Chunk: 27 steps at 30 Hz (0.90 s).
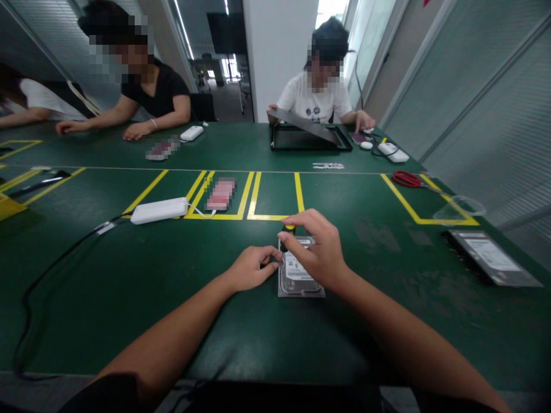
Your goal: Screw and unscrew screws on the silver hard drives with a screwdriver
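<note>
A silver hard drive (301,285) with a white label lies flat on the green table in front of me. My right hand (321,246) is closed around the yellow and black handle of a small screwdriver (288,230), held upright over the drive's left edge. Thumb and index finger of my left hand (253,267) come together at that same edge, close to the screwdriver's tip. Whether the left fingertips pinch a screw, the shaft or just the drive is too small to make out. Part of the drive's right side is hidden by my right hand.
To the right lie a stack of hard drives (491,255), red-handled scissors (407,179) and a clear plastic lid (460,207). A white power strip (159,210) with a black cable and a phone (221,194) are at the left. Across the table, a person handles a black frame (310,140).
</note>
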### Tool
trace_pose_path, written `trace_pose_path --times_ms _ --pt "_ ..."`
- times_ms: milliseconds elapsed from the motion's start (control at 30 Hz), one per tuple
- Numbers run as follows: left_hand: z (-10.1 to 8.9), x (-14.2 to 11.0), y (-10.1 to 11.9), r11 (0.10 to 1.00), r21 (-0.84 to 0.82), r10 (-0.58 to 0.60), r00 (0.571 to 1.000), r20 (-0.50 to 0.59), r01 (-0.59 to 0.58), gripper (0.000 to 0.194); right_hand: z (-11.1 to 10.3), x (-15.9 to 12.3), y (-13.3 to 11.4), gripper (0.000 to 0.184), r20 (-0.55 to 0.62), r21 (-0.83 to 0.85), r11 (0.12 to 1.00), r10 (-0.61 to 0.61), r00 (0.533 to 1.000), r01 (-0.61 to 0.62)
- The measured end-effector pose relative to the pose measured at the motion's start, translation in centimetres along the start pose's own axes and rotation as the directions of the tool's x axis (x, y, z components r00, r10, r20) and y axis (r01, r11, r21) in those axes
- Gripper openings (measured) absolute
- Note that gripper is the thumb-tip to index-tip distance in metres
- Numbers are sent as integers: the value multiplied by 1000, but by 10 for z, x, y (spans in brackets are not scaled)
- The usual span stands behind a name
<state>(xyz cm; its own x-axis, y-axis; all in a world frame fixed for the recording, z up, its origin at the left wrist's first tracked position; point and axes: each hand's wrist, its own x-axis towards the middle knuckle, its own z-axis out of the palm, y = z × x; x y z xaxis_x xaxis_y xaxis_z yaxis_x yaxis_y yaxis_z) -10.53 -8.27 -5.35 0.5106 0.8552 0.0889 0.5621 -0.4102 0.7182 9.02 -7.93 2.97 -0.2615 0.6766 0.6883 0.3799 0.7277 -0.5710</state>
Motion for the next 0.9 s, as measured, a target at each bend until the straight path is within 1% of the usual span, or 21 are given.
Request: trace_pose_path --times_ms 100,133,200,367,533,633,767,833,900 --pt "0 0 0 1000 -8 -5 1000 13 5 10 -1 -1 -1 28 26 13 1000 7 1000 -7" --pt "0 0 0 1000 -6 -5 1000 14 5 10 -1 -1 -1 29 42 26 1000 7 999 -8" --pt "0 0 0 1000 5 -5 1000 11 5 11 -1 -1 -1 24 60 40 999 5 998 -8" --pt "-1 1 0 1000 23 -9 999 32 8 11 1 -1 1 18 24 8 1000 3 1000 -4" --pt "-1 0 0 1000 0 -14 999 30 14 11 -2 -1 -1 31 48 25 1000 -13 999 12" --pt "0 0 -1 1000 3 -6 1000 25 6 9 -3 0 -2 24 72 38 999 -16 997 13" --pt "0 1 -2 1000 10 -17 1000 25 17 10 -1 1 0 19 57 -4 1000 1 998 -1" --pt "0 1 -1 1000 -2 -19 999 27 19 11 -3 1 1 22 72 -15 1000 -21 997 22" --pt "0 1 -1 1000 -2 -20 1000 19 20 10 -5 2 -1 29 90 -11 999 -36 995 37"
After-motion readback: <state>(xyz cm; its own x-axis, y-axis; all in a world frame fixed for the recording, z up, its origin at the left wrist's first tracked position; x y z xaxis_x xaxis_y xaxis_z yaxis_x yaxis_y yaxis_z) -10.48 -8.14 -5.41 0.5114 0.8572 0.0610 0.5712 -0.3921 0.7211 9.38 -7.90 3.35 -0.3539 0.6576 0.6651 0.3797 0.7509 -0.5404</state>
